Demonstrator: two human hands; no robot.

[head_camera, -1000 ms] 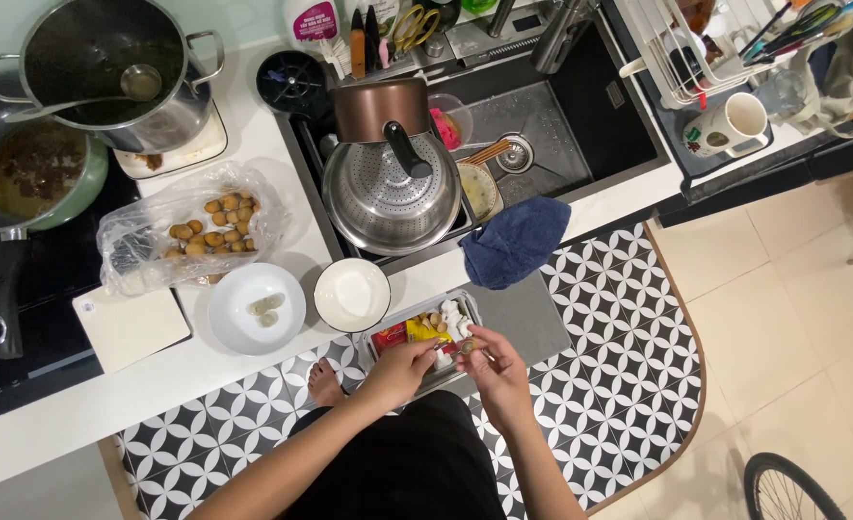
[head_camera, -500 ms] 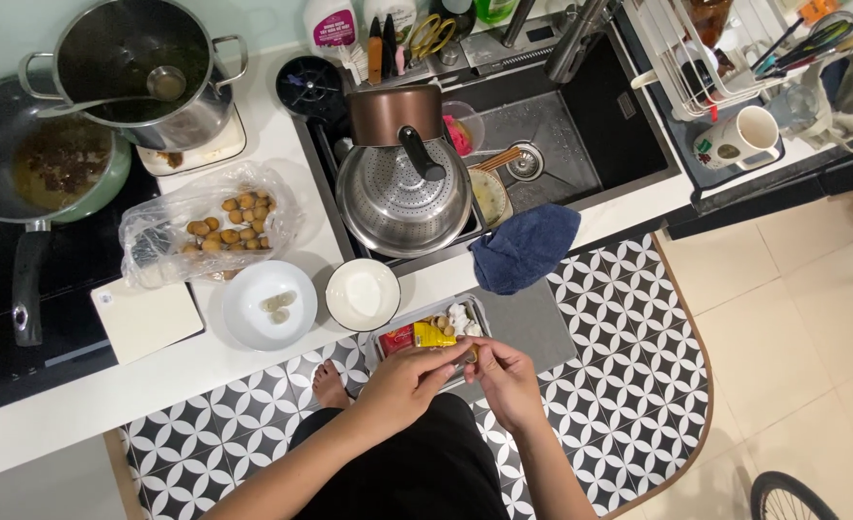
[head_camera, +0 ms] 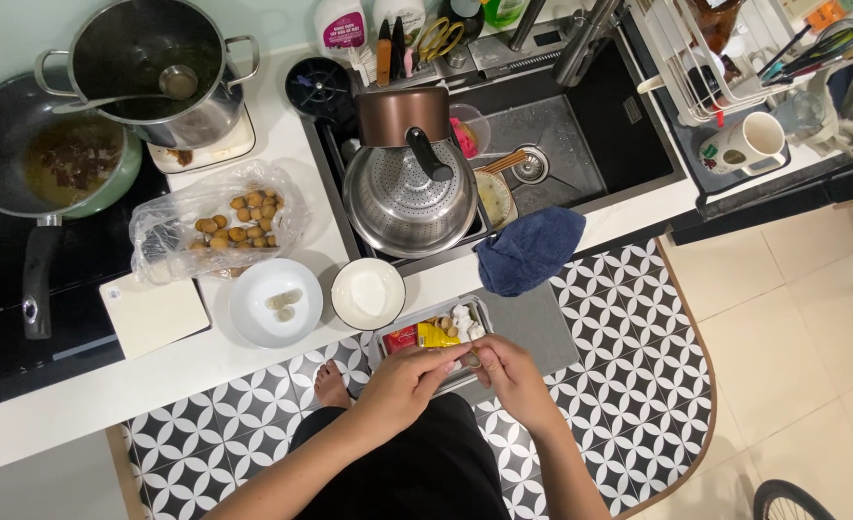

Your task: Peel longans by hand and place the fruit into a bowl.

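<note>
My left hand and right hand meet at lower centre, fingertips pinched together on a small item (too small to identify), just over the near edge of the tray holding packets.

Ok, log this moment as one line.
left hand: pinching a small item | right hand: pinching the same item | below: rectangular metal tray | beside: round white bowl

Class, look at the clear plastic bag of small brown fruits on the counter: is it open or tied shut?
Open. The plastic bag lies slack on the counter, its mouth spread loose with no knot visible, the brown fruits showing inside.
</note>
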